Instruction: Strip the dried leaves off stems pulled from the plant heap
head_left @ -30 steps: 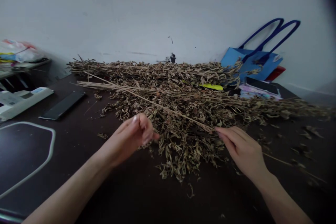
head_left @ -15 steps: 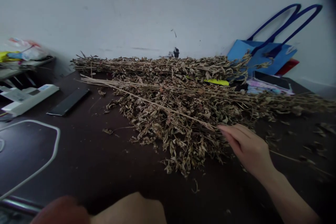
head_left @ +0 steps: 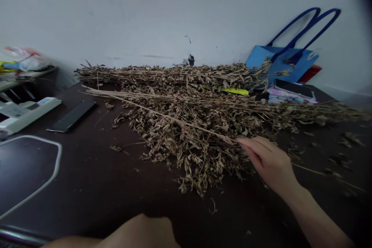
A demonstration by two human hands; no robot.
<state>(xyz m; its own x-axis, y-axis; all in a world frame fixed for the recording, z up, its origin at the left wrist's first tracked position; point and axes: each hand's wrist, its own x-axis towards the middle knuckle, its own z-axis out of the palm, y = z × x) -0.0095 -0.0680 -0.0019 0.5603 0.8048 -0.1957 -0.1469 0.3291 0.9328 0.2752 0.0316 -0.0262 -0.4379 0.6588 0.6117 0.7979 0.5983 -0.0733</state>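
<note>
My right hand point(head_left: 269, 161) reaches in from the lower right, its thumb and fingers pinched on the end of a long dried plant stem point(head_left: 180, 121). That stem slants over a pile of dried leafy stalks point(head_left: 200, 155), its far end near the bare stalk ends at the left. Crumpled brown-green leaves spread below and around my fingertips. At the bottom edge my left hand point(head_left: 142, 232) shows only in part, blurred and close to the camera. Its fingers are hidden, and I cannot make out anything in it.
Against the wall lies another row of dried stalks point(head_left: 139, 73). A blue bag point(head_left: 299, 66) leans at the right, beside a dark tablet-like object point(head_left: 293, 87). On the left are a black phone point(head_left: 71, 117), a white power strip point(head_left: 29, 114) and a white cable point(head_left: 58, 159). Dark tabletop point(head_left: 95, 190) underneath.
The whole view has shifted slightly, so things sit a little further left. My right hand keeps its pinch on the stem. A reddish shape at the bottom left is no longer visible.
</note>
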